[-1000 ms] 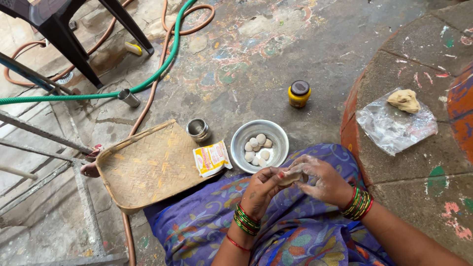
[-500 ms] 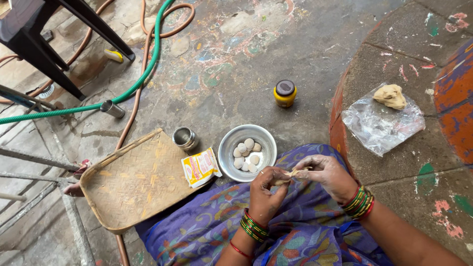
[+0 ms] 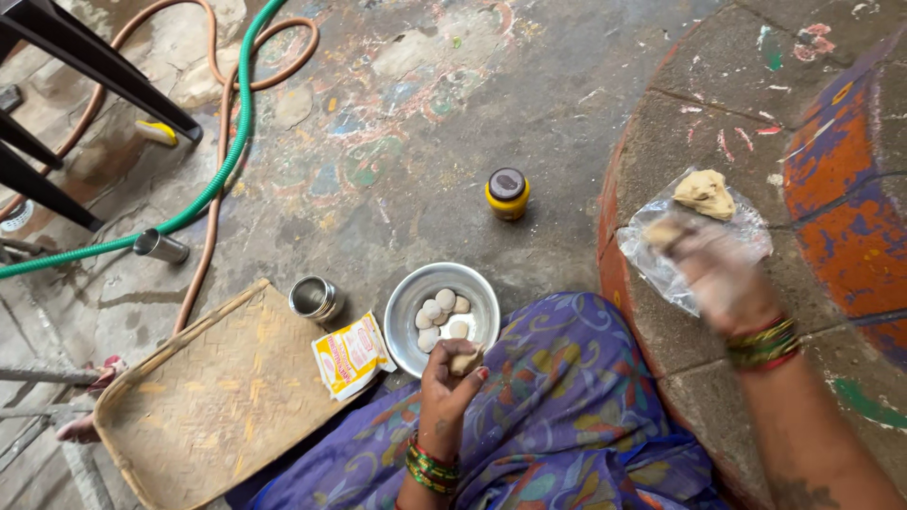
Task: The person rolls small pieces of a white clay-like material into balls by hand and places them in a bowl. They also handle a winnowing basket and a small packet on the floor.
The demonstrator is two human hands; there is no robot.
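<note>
Cupping a dough piece [image 3: 465, 360] in left-hand fingers [image 3: 448, 374] beside the steel bowl [image 3: 408, 300]; right hand [image 3: 720, 272] blurred, grip unclear.

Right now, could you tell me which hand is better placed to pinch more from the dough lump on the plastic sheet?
Probably the right hand: it hovers beside the dough lump, while the left hand holds a small dough ball.

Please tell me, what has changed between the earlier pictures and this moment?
The two hands, which worked one dough piece together over the lap, have parted. The right hand has swung out, blurred, to the plastic sheet near the dough lump. The left hand keeps a small dough piece beside the steel bowl. Bowl, jar, packet and woven tray appear unmoved.
</note>
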